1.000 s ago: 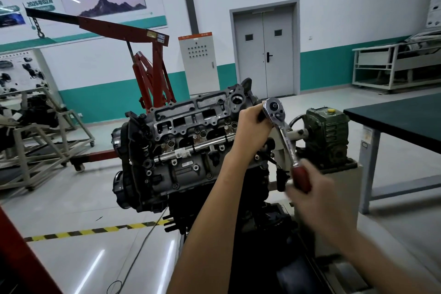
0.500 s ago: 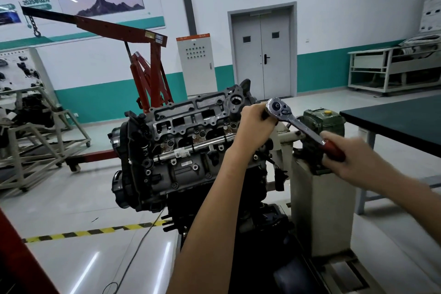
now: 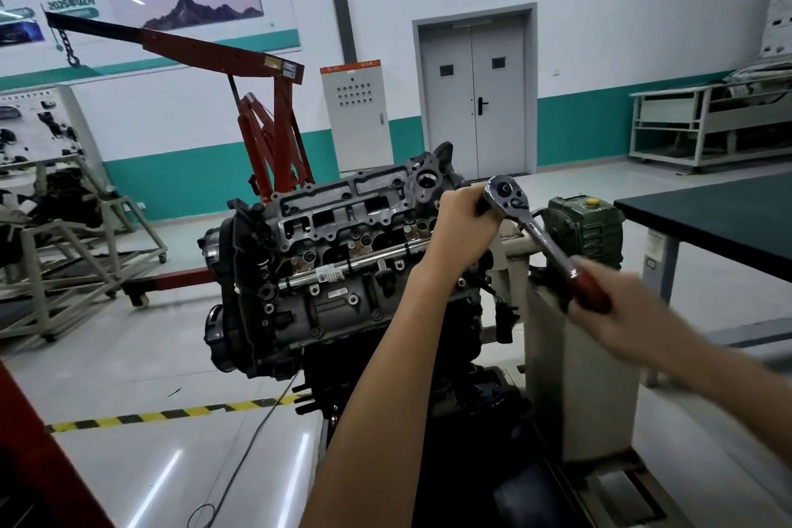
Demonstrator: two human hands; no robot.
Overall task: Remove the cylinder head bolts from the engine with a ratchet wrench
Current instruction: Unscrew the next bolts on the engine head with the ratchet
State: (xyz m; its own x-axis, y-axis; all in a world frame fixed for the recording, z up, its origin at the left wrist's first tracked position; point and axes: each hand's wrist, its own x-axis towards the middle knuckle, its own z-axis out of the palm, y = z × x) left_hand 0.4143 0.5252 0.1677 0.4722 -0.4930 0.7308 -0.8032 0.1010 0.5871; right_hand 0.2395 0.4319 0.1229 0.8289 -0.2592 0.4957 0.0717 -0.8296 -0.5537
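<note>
While the chrome ratchet wrench (image 3: pixel 531 227) with red grip is clamped in right-hand fingers (image 3: pixel 600 304), its head is steadied by the left hand (image 3: pixel 465 223) at the grey engine's (image 3: pixel 334 266) right end; another loosening swing seems called for.

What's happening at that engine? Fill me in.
A person is working a ratchet wrench on the engine, which sits on a stand. The left hand is closed around the part under the wrench head at the engine's right end, hiding the bolt itself. The right hand, blurred with motion, grips the red handle out to the right. No loose bolts can be seen, so progress is unclear.
</note>
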